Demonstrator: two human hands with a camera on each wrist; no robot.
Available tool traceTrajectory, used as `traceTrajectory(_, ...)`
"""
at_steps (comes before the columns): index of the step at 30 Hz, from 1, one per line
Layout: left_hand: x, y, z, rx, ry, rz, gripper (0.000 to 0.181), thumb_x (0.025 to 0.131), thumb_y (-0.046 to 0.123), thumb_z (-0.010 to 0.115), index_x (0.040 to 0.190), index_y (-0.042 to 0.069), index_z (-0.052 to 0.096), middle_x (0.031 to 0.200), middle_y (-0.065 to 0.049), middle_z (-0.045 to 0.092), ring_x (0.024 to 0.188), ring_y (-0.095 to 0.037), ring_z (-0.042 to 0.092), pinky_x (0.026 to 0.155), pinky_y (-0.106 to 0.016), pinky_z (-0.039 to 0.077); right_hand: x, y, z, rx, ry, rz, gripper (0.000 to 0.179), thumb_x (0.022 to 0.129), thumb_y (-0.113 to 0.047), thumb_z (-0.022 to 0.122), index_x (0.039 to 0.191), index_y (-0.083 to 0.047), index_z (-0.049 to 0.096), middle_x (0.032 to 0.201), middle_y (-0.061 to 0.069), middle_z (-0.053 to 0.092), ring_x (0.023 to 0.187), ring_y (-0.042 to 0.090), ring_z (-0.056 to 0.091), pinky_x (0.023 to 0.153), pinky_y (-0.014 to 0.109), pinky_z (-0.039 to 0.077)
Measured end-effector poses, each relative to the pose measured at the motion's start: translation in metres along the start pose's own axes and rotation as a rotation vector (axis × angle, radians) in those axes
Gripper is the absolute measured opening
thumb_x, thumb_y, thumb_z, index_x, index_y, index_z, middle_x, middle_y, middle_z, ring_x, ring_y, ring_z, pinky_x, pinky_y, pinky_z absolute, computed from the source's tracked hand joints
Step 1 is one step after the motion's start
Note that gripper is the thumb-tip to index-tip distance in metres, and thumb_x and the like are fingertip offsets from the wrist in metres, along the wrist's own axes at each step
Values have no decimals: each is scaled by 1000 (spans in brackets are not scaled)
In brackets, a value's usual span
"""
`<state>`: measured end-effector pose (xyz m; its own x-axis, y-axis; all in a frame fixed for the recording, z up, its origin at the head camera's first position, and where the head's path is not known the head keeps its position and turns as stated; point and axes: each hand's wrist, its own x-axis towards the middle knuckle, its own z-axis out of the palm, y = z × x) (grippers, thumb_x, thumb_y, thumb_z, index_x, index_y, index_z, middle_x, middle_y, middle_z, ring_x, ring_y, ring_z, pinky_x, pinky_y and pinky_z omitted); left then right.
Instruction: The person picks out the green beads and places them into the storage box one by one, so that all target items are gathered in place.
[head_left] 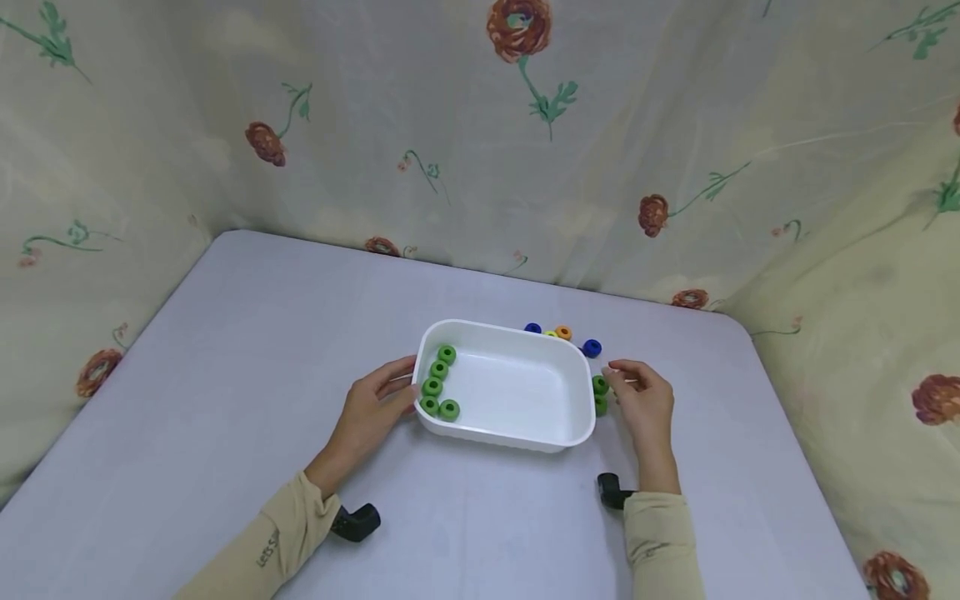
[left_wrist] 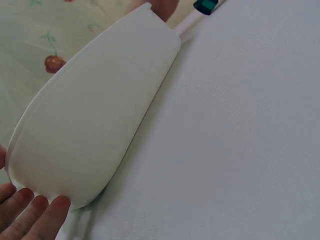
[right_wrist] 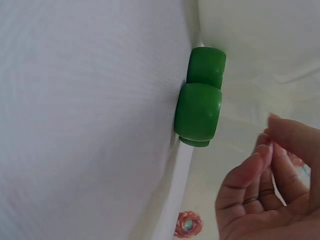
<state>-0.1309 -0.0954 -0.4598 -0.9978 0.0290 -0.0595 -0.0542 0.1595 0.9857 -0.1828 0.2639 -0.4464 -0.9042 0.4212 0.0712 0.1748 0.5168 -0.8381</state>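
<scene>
The left hand [head_left: 377, 398] grips the white tray [head_left: 510, 385]; the right hand's [head_left: 645, 406] grip, loosely parted, empty, might clumsily brush green beads [right_wrist: 197, 111] rolling.

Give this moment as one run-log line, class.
left hand: touching white tray; right hand: near green beads outside tray; inside tray: five green beads

Beige sleeves [head_left: 288, 533] — dark lettering [head_left: 267, 550], black wrist cameras [head_left: 358, 523]

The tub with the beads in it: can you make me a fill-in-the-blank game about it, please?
1. The colour of the tub is ____.
2. The number of beads inside it is ____.
3. The colour of those beads is ____.
4. The hand touching the tub is the person's ____ one.

Missing words: white; five; green; left.
</scene>
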Motion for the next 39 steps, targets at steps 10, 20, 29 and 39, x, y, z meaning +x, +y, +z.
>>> traceTrajectory(10, 0, 0, 0, -5, 2, -1, 48, 98, 14, 62, 145, 15, 53, 149, -8, 55, 132, -27, 59, 90, -22, 62, 2, 17, -2, -1, -18, 20, 25, 84, -13, 80, 107, -6, 75, 75, -16, 57, 62, 0, 53, 52, 13, 46)
traceTrajectory(20, -1, 1, 1, -3, 2, -7, 48, 98, 13, 62, 145, 14, 53, 149, -8, 54, 132, -27, 59, 90, -22, 62, 7, 28, -3, -8, -61, 35, 29, 83, -13, 80, 110, -5, 73, 80, -13, 60, 63, 0, 55, 55, 14, 52)
traceTrajectory(29, -2, 2, 2, 0, 11, -16, 48, 98, 12, 62, 145, 13, 53, 149, -9, 55, 131, -27, 59, 90, -21, 62, 7, 29, -3, -30, -102, 67, 32, 84, -16, 79, 114, -6, 72, 85, -11, 62, 66, 0, 55, 57, 14, 51)
traceTrajectory(39, -1, 2, 1, 7, 11, -8, 48, 97, 13, 63, 145, 13, 53, 149, -9, 55, 131, -27, 60, 89, -21, 62, 10, 31, -3, -49, -118, 90, 39, 85, -20, 79, 122, -10, 70, 96, -4, 63, 75, 3, 56, 60, 12, 50)
